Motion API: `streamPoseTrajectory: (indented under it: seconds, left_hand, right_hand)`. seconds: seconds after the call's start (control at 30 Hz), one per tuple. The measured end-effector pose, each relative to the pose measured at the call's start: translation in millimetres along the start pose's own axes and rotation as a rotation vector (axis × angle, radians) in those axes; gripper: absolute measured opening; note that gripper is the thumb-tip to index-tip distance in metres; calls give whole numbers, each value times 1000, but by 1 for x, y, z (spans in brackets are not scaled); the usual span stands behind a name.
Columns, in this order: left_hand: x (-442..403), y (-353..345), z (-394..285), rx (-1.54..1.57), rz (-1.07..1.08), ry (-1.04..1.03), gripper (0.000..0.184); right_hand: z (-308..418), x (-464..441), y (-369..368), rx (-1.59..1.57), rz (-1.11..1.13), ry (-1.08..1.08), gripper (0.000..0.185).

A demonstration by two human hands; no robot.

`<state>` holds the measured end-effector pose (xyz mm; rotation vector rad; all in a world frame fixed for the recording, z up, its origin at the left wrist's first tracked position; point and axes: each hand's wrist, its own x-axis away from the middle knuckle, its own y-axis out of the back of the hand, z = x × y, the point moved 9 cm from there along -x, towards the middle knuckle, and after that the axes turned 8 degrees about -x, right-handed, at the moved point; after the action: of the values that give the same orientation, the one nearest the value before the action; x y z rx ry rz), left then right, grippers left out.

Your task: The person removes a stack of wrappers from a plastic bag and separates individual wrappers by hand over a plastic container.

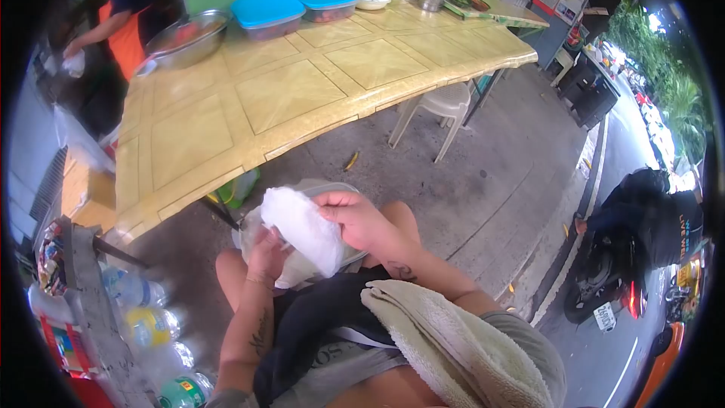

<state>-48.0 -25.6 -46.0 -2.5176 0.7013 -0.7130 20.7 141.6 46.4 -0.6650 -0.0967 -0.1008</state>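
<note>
Holding a white bundle [303,228] between both hands, a seated person works over the lap just below the centre of the frame. The left hand [270,255] closes on its lower left edge, and the right hand [351,215] pinches the upper right side between thumb and fingers. The two-sided grip probably keeps the limp material from folding over. Directly beneath, a pale, round-rimmed container [321,185] sits between the knees, a spot that likely keeps it within easy reach; its contents are hidden.

The bundle looks thin, soft and wrinkled, possibly plastic film, with a rounded outline. A nubby beige towel [453,325] drapes over the shoulder at the lower right, perhaps to be handy for wiping.

Across the upper part of the frame, a table [291,91] wears a glossy yellow cover printed with squares. Tubs with smooth blue lids [267,9] line its far side, seemingly set back to free the near surface and covered to shield what is inside. Beside them stands a wide, shiny metal basin [189,41]. A moulded plastic chair [445,102] is tucked partly underneath, and clear plastic bottles [151,325] cluster at the lower left.
</note>
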Motion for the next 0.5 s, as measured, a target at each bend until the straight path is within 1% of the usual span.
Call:
streamPoseTrajectory:
  seconds: [0.03, 0.07, 0.1, 0.17, 0.27, 0.3, 0.33, 0.37, 0.4, 0.47, 0.5]
  left_hand:
    - [1, 0, 9, 61, 7, 84, 52]
    - [2, 3, 14, 64, 3, 117, 48]
    - [1, 9, 12, -23, -12, 78, 43]
    - [-2, 19, -1, -377, -64, -100, 35]
    - [3, 25, -25, -1029, -158, -393, 25]
    - [5, 26, -28, -1181, -185, -468, 22]
    - [5, 27, -28, -1301, -188, -503, 26]
    - [5, 29, -29, -1357, -205, -535, 27]
    - [7, 28, -31, -1412, -224, -568, 28]
    - [9, 28, -36, -1391, -278, -628, 22]
    - [10, 26, -39, -1361, -323, -606, 21]
  right_hand:
    - [5, -3, 8, -13, -47, 37, 21]
    - [8, -4, 18, -25, -101, 78, 20]
    - [1, -10, 34, 134, -165, 88, 18]
    - [-21, -24, 83, 455, -344, 109, 16]
    - [-60, -23, 123, 390, -455, 169, 13]
    - [-70, -22, 130, 388, -491, 167, 12]
    - [-78, -23, 133, 386, -516, 161, 12]
    - [-86, -26, 137, 385, -534, 152, 12]
    - [-83, -28, 134, 477, -543, 136, 23]
    - [-81, -28, 126, 498, -475, 124, 34]
    - [-76, -26, 118, 510, -442, 117, 39]
